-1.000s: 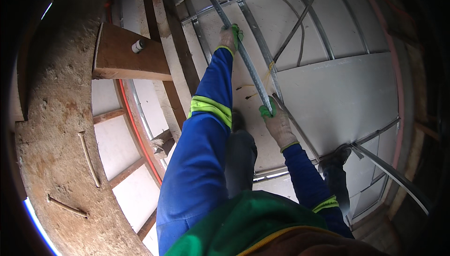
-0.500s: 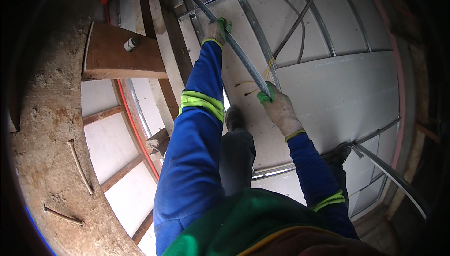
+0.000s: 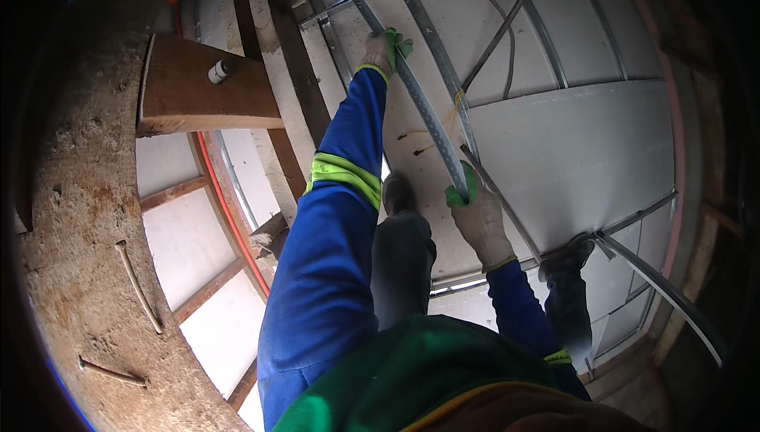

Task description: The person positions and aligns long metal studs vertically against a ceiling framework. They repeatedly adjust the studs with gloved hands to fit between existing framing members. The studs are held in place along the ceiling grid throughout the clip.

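A long perforated metal channel [image 3: 423,104] slants from the top of the view down to my right hand. My right hand [image 3: 479,222], in a white glove with green fingertips, is closed round its near end. Farther up, my left hand [image 3: 381,54] wears the same kind of glove and holds the channel, with green fingertips showing past its edge. Under the channel are white panels [image 3: 570,139] with metal studs [image 3: 431,36] fixed across them. Thin yellow wires [image 3: 455,108] stick up between the channel and a stud.
Wooden beams [image 3: 281,60] and a rough timber [image 3: 87,195] with bent nails [image 3: 138,286] stand on my left. A red cable [image 3: 226,210] runs beside them. Dark cables [image 3: 507,28] hang at the top right. My shoes [image 3: 566,256] rest by the metal framing; another metal strip [image 3: 665,289] curves off right.
Both hands and the channel have shifted right, and its near end has dropped closer to me. A dark strip now shows beside my right hand, running down toward my right shoe.
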Available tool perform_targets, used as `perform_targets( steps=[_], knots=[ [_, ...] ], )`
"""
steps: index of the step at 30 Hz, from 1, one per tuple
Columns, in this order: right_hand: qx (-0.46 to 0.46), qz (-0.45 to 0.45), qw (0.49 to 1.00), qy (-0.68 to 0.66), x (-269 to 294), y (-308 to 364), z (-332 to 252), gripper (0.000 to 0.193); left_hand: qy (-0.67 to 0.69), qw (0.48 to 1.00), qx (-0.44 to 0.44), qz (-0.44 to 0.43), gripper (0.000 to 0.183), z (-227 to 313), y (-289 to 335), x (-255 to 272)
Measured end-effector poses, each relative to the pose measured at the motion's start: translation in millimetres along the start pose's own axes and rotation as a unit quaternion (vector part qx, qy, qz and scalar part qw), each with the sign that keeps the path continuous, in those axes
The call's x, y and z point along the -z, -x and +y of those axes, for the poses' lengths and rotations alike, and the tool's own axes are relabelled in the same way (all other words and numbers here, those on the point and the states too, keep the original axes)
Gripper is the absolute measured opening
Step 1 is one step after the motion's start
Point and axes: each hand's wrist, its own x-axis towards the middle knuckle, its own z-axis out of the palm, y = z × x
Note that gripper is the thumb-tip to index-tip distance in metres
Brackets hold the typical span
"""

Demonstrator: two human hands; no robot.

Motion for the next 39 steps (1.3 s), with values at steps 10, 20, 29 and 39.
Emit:
perform_targets(
  steps=[10,20,29,39],
  knots=[
    [0.123,0.077,0.983,0.108,-2.6,-120.0,31.2,0.044,0.148,0.986,-0.056,-0.048,0.005,27.3,-17.1,-29.7],
    [0.078,0.018,0.990,0.119,49.6,-152.2,-19.5,0.041,0.130,0.990,0.053,0.024,0.017,51.4,-42.3,-51.1],
    [0.115,0.033,0.991,0.060,17.5,-147.6,16.8,0.055,0.199,0.976,-0.086,-0.008,0.010,26.8,-18.0,-38.8],
    [0.121,0.012,0.986,0.117,29.9,-171.1,8.5,0.057,0.162,0.984,-0.045,-0.059,0.014,46.3,-67.6,-25.7]
  ],
)
